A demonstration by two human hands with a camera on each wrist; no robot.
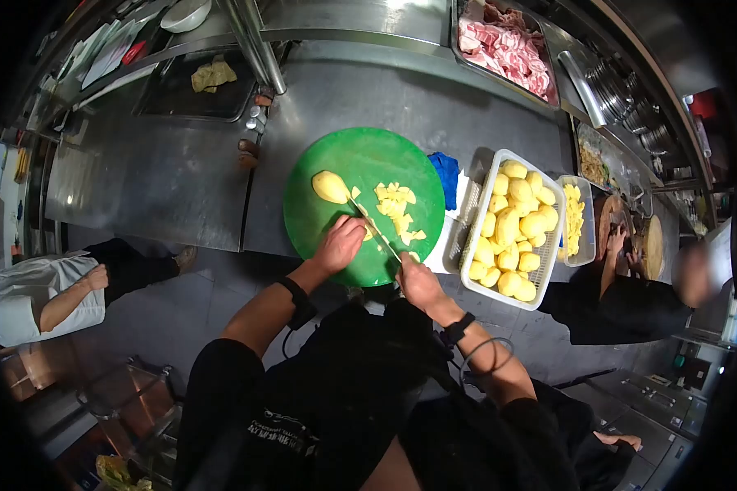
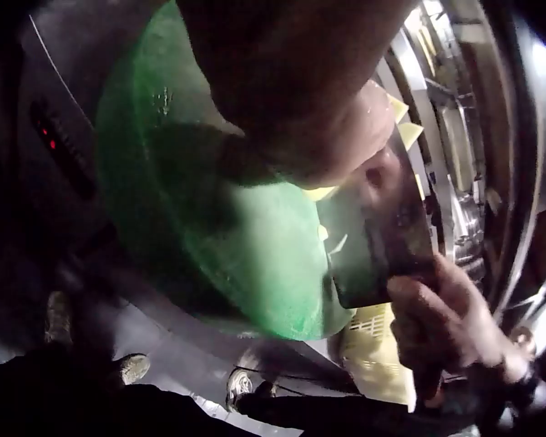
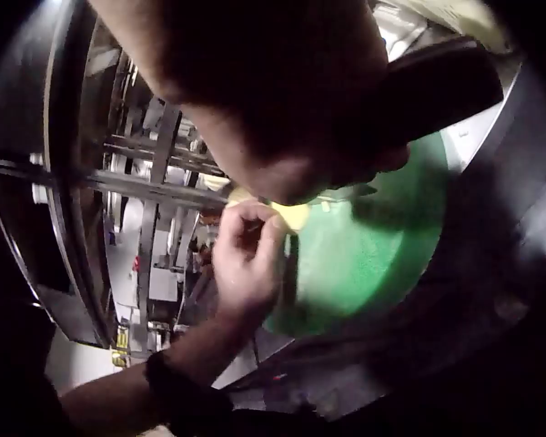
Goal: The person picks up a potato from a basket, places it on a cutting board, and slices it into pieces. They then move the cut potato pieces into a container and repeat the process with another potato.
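Observation:
On a round green cutting board (image 1: 311,164), my right hand (image 1: 418,283) grips a cleaver (image 2: 373,259) by its dark handle (image 3: 450,86). The broad blade stands on edge, seen nearly edge-on in the head view. My left hand (image 1: 341,244), fingers curled, holds a piece of potato (image 3: 294,215) close beside the blade; the hand mostly hides the piece. Beyond the cleaver's tip lies a peeled potato (image 1: 330,186). Chopped potato pieces (image 1: 395,199) are scattered on the board to the right of the blade.
At the right stands a white basket (image 1: 464,260) of peeled potatoes, with a clear tub (image 1: 581,260) of cut potato beyond it. A blue cloth (image 1: 445,176) lies by the board. A tray of raw sliced meat (image 1: 506,49) sits at the back. Other people stand at both sides.

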